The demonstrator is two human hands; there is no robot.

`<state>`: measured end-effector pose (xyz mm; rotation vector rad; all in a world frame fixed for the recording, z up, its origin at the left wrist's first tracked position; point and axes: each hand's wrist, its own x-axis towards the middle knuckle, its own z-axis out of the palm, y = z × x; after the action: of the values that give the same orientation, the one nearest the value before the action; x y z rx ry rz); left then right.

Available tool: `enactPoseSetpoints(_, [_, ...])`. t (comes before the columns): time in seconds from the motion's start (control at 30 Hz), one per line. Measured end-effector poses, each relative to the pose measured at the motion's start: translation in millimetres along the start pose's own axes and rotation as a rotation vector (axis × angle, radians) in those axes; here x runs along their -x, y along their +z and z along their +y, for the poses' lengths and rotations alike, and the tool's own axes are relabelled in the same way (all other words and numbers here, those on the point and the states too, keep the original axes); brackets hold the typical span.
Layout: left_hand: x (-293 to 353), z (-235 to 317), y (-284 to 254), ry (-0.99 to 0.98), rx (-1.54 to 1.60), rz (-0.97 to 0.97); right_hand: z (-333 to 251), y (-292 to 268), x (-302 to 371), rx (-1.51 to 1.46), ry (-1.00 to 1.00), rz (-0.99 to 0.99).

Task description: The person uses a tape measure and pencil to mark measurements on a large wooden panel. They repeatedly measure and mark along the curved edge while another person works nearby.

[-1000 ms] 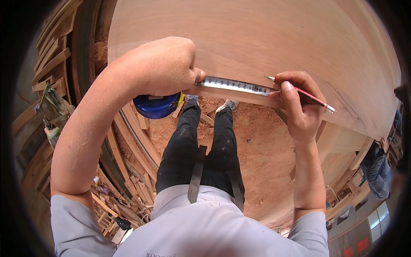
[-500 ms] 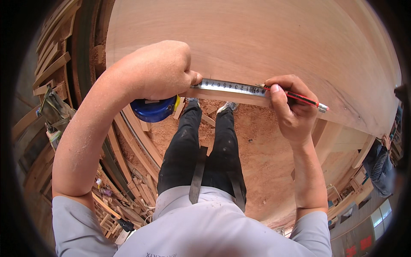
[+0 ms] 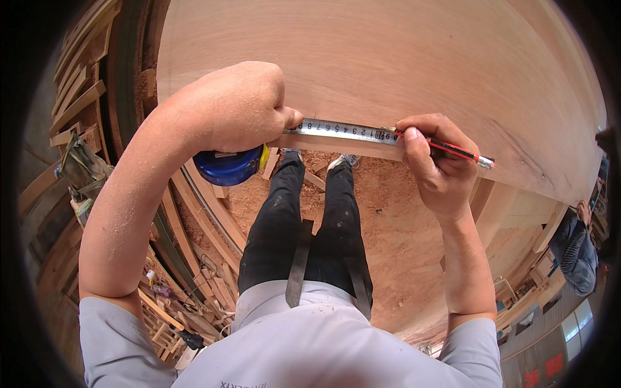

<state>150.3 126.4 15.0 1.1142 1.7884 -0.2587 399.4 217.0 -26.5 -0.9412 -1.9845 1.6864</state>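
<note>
A metal tape measure blade (image 3: 339,129) lies along the near edge of a large wooden board (image 3: 362,58). My left hand (image 3: 252,110) is closed on the tape, its thumb side pressing the blade. Just below that hand hangs the blue tape measure case (image 3: 229,166), with a bit of yellow at its right. My right hand (image 3: 443,161) pinches a red and black pencil (image 3: 456,149), eraser end pointing right. The pencil's tip meets the blade's right part, and my fingers there hide whatever of the tape runs further.
Wood strips and offcuts (image 3: 194,258) are piled at the left, with more boards (image 3: 81,107) stacked beyond. Sawdust (image 3: 401,226) covers the floor around my legs. Another person (image 3: 576,252) is at the far right, near the board's corner.
Both hands, the tape and the pencil have shifted very slightly left. The grips look the same.
</note>
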Motion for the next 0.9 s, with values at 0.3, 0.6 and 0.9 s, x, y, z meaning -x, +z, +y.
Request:
enactPoseSetpoints(0.3, [-0.2,0.7,0.0,-0.022,-0.027,-0.004,0.7,1.1,1.4,-0.037,0.028,0.009])
enactPoseSetpoints(0.6, [-0.4,0.6,0.3,-0.033,-0.026,-0.016,1.0,-1.1,2.2,-0.041,0.037,-0.014])
enactPoseSetpoints(0.9, [1.5,1.2,-0.4,-0.013,-0.009,0.001,2.0,-0.3,2.6,-0.013,0.009,0.002])
